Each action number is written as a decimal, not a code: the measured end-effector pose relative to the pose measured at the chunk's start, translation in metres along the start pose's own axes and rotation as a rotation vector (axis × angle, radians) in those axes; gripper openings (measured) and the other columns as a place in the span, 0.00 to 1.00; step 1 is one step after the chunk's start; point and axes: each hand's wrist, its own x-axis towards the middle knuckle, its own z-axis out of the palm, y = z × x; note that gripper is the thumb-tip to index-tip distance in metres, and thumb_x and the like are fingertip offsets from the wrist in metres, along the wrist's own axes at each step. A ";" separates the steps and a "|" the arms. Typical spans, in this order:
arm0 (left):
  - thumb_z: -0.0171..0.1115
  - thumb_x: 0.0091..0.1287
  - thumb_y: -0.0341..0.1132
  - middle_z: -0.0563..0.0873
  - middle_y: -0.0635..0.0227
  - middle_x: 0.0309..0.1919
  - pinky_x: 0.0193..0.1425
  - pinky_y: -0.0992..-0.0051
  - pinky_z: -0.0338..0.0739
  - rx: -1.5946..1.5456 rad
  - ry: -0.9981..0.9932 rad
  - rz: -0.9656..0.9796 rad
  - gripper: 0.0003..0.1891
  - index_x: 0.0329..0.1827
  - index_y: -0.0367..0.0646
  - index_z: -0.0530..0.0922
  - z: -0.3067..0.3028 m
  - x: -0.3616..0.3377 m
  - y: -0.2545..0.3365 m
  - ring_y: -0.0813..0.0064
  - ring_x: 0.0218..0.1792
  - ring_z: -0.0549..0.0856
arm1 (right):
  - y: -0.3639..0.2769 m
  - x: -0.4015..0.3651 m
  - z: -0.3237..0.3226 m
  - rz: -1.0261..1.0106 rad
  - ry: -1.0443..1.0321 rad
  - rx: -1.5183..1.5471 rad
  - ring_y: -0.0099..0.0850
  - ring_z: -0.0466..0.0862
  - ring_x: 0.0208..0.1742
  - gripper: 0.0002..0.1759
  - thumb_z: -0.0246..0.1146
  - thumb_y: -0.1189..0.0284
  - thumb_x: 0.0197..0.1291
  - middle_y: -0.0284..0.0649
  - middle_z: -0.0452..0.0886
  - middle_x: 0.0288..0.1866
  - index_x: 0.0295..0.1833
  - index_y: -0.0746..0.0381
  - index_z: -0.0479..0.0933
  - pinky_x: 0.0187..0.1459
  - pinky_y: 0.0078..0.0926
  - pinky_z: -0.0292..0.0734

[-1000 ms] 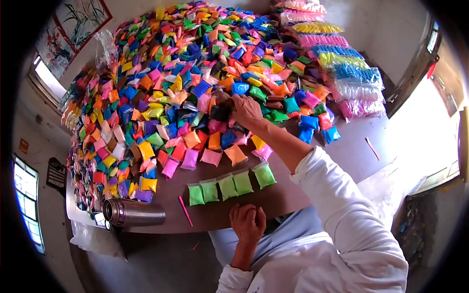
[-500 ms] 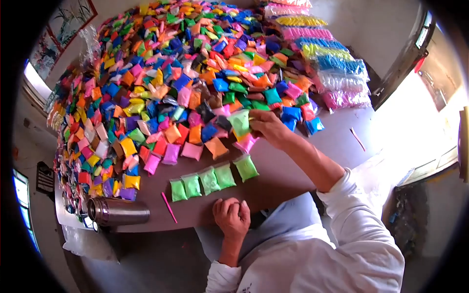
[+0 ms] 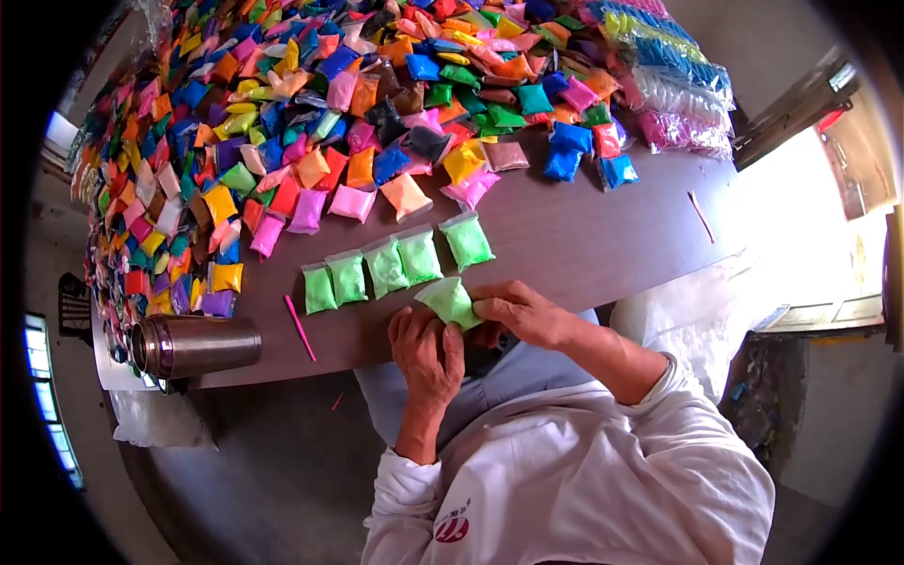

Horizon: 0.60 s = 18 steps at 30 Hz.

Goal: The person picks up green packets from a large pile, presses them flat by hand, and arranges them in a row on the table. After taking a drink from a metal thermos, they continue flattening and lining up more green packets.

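Note:
A light green packet (image 3: 446,302) is held up between my two hands near the table's front edge. My right hand (image 3: 520,314) grips its right side, thumb and fingers closed on it. My left hand (image 3: 427,356) is curled at its lower left edge, the thumb against the packet and the other fingertips partly hidden. Just beyond, several bright green packets (image 3: 386,266) lie side by side in a row, with one green packet (image 3: 467,240) slightly apart at the right end.
A large heap of coloured packets (image 3: 311,141) covers the far and left table. Strips of clear-wrapped packets (image 3: 678,89) lie at the back right. A steel flask (image 3: 202,345) lies at the front left, near a pink stick (image 3: 299,328). Another thin stick (image 3: 702,217) is at right.
My right hand has come back from the heap's edge with the light green packet, bringing it to my left hand. A brownish-pink packet it had covered now shows. The view has shifted.

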 end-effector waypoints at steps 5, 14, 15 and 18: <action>0.53 0.66 0.37 0.79 0.59 0.30 0.57 0.58 0.68 0.003 -0.024 -0.005 0.13 0.28 0.39 0.77 -0.001 0.001 0.002 0.56 0.36 0.77 | -0.015 0.002 0.006 -0.213 0.027 -0.378 0.22 0.75 0.29 0.16 0.60 0.63 0.67 0.35 0.77 0.26 0.38 0.67 0.78 0.31 0.25 0.72; 0.56 0.65 0.39 0.79 0.60 0.30 0.58 0.58 0.67 -0.041 -0.035 0.043 0.13 0.31 0.38 0.78 -0.006 0.004 0.003 0.56 0.36 0.78 | 0.005 0.004 0.007 -0.188 -0.027 -0.202 0.17 0.69 0.20 0.22 0.57 0.56 0.68 0.28 0.72 0.20 0.34 0.66 0.77 0.21 0.20 0.63; 0.56 0.65 0.39 0.79 0.60 0.30 0.58 0.58 0.67 -0.042 -0.035 0.046 0.13 0.31 0.38 0.78 -0.006 0.004 0.003 0.56 0.36 0.78 | 0.005 0.004 0.008 -0.190 -0.025 -0.203 0.17 0.69 0.20 0.22 0.57 0.56 0.68 0.28 0.72 0.20 0.34 0.66 0.77 0.21 0.20 0.63; 0.56 0.66 0.40 0.79 0.60 0.30 0.58 0.57 0.67 -0.073 -0.025 0.030 0.13 0.32 0.37 0.78 -0.006 0.004 0.002 0.56 0.36 0.78 | 0.001 0.004 0.014 -0.221 0.047 -0.239 0.18 0.69 0.24 0.23 0.59 0.57 0.67 0.33 0.71 0.18 0.32 0.69 0.76 0.25 0.26 0.66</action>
